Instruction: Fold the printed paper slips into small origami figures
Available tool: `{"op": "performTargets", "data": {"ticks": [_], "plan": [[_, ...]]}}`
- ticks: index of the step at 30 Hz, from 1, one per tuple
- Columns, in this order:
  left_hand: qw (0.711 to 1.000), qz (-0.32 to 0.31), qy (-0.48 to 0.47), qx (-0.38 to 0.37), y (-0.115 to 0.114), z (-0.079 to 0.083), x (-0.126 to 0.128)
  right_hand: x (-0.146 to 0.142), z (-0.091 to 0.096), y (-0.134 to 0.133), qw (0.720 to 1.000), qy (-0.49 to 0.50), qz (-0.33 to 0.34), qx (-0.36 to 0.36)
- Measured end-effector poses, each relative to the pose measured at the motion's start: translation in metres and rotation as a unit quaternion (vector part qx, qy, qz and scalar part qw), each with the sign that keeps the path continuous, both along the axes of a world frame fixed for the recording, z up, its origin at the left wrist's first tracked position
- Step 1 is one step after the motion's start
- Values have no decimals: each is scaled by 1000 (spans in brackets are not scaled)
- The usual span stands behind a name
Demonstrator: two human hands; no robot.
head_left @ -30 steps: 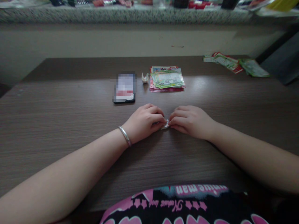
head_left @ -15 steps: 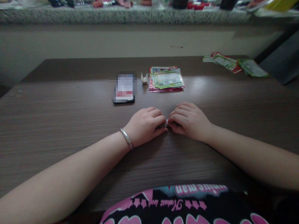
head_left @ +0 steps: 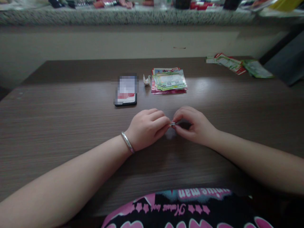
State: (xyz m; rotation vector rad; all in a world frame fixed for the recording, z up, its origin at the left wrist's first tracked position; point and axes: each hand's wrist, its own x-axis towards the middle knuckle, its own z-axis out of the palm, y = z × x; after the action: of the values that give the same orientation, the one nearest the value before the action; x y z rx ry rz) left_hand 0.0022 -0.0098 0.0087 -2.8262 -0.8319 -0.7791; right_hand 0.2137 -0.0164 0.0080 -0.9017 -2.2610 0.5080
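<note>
Between my two hands is a small folded silvery strip (head_left: pixel 173 124), mostly covered by fingers; its exact kind I cannot make out. My left hand (head_left: pixel 150 128), with a silver bangle (head_left: pixel 127 142) at the wrist, is closed on its left end. The thumb and forefinger of my right hand (head_left: pixel 196 123) pinch its right end, leaving a gap between palm and fingers. Both hands rest low over the brown table (head_left: pixel 71 122). Beyond them a small folded-paper figure (head_left: pixel 146 80) stands beside a stack of colourful flat wrappers (head_left: pixel 169 79).
A phone (head_left: pixel 126 90) with a blurred-out screen lies left of the paper figure. More green and red wrappers (head_left: pixel 230 63) are at the table's far right corner. Behind the table, a speckled stone ledge (head_left: pixel 142 17) carries assorted items.
The fingers of my right hand have gone from bunched over the strip to a thumb-and-forefinger pinch. My left fingers have drawn closer together around it, and the strip sits slightly further right.
</note>
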Motion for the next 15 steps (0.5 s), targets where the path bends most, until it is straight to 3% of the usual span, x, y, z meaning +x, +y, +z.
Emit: {"op": "performTargets", "data": {"ticks": [8,15], "plan": [[1000,-20,7,-3,-2,1,3,-1,4,-4,999,-20,17,33],[992,3,-60,-111,-4,1,6,-3,3,-4,999,37,-13,-25]]}}
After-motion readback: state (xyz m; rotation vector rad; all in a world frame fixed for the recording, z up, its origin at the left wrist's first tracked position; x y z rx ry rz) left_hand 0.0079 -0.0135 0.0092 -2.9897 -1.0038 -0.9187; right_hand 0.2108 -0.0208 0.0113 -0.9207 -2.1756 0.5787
